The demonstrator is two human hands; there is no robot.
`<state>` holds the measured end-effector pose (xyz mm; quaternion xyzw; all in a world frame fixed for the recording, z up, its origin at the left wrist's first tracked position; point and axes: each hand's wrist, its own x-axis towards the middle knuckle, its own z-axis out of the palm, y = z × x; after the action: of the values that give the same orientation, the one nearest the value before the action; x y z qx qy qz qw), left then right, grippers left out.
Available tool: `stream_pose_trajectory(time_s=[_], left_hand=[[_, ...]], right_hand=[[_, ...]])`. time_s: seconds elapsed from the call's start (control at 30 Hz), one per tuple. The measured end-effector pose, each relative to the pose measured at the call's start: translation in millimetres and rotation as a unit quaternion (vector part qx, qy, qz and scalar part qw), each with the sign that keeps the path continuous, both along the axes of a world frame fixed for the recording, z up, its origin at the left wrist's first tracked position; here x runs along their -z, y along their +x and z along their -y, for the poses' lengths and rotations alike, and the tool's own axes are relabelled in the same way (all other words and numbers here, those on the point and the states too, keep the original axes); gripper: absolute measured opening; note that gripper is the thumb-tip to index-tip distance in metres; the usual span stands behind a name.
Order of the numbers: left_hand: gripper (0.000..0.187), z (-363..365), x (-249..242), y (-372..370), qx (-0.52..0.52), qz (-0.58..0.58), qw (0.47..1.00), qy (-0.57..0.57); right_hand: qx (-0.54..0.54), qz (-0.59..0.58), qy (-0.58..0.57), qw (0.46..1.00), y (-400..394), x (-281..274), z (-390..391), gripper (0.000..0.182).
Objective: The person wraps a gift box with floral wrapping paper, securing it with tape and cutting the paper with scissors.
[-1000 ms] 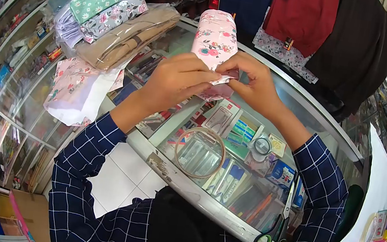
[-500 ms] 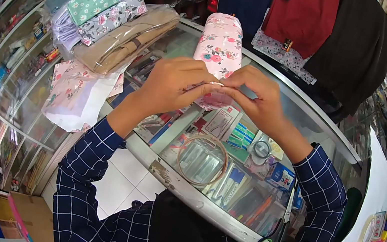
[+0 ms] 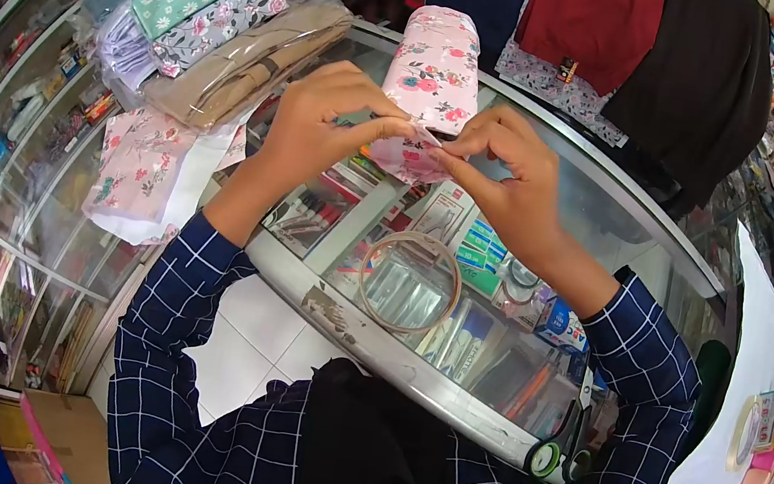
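A long parcel in pink floral wrapping paper [image 3: 439, 63] lies on the glass counter [image 3: 297, 301], with its near end toward me. At that end, a folded paper flap [image 3: 410, 158] hangs down. My left hand [image 3: 330, 122] pinches the flap's edge between thumb and index finger. From the other side, my right hand [image 3: 504, 172] pinches the same edge, its fingertips close to the left ones. A roll of clear tape [image 3: 411, 282] rests on the glass nearer to me. Scissors with green-lined handles [image 3: 561, 456] sit at the front edge by my right sleeve.
Pink floral paper offcuts [image 3: 138, 164] lie at the left, below plastic-bagged folded cloth [image 3: 242, 67]. Dark and red garments [image 3: 592, 36] hang over the counter's far side. A white sheet [image 3: 716, 436] covers the right side. Boxes and pens show under the glass.
My fingertips have drawn slightly apart, and the paper flap between them now shows more. The whole view has shifted a little, so the parcel and counter appear higher.
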<state>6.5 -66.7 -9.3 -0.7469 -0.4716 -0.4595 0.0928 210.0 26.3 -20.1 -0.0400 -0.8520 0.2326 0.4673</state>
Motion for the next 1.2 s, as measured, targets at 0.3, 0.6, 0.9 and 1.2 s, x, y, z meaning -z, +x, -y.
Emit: stream_pose_trajectory(time_s=[0.3, 0.6, 0.9, 1.2], left_hand=[[0.010, -2, 4, 5, -0.001, 0.034, 0.999, 0.020], [0.015, -6, 8, 9, 0.051, 0.088, 0.995, -0.007], [0.015, -5, 7, 10, 0.036, 0.107, 0.993, -0.031], [0.017, -2, 8, 9, 0.060, 0.098, 0.993, -0.021]], right_hand=[[0.048, 0.006, -0.109, 0.993, -2, 8, 24, 0.015], [-0.076, -0.022, -0.561, 0.824, -12, -1, 38, 0.017], [0.004, -0.079, -0.430, 0.899, -20, 10, 39, 0.015], [0.065, -0.071, -0.109, 0.989, -21, 15, 31, 0.015]])
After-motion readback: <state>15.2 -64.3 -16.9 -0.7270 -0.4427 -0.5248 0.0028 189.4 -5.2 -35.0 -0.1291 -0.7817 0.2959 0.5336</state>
